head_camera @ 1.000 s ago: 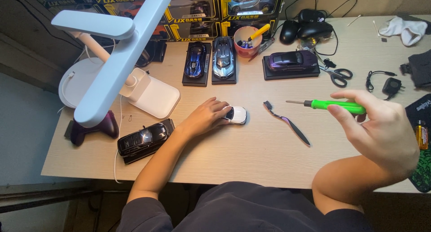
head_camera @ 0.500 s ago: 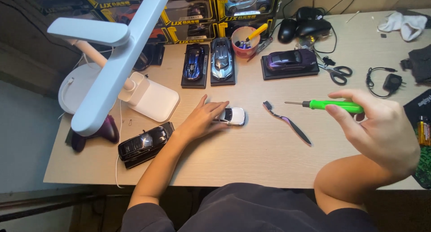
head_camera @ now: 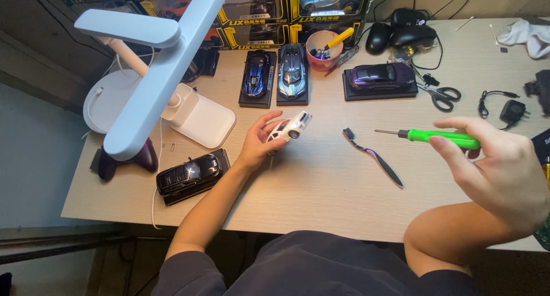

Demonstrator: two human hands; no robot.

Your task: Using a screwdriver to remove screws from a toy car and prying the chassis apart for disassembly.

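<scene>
My left hand [head_camera: 259, 144] grips a small white model car [head_camera: 290, 126] and holds it tilted just above the wooden desk [head_camera: 321, 187]. My right hand [head_camera: 498, 170] holds a green-handled screwdriver [head_camera: 429, 136] level over the desk's right side, its metal tip pointing left toward the car. Between the two hands a dark toothbrush [head_camera: 373, 157] lies flat on the desk.
A white desk lamp [head_camera: 154, 72] reaches over the left side. A black model car on a base [head_camera: 190, 174] sits near the front left. Blue [head_camera: 256, 78], silver [head_camera: 292, 74] and purple [head_camera: 381, 78] model cars stand behind, with a pink cup [head_camera: 322, 51], scissors [head_camera: 440, 94] and boxed cars [head_camera: 258, 12].
My left hand has closed on the white car and lifted it off the desk, tilting it. My right hand with the screwdriver has stayed nearly still.
</scene>
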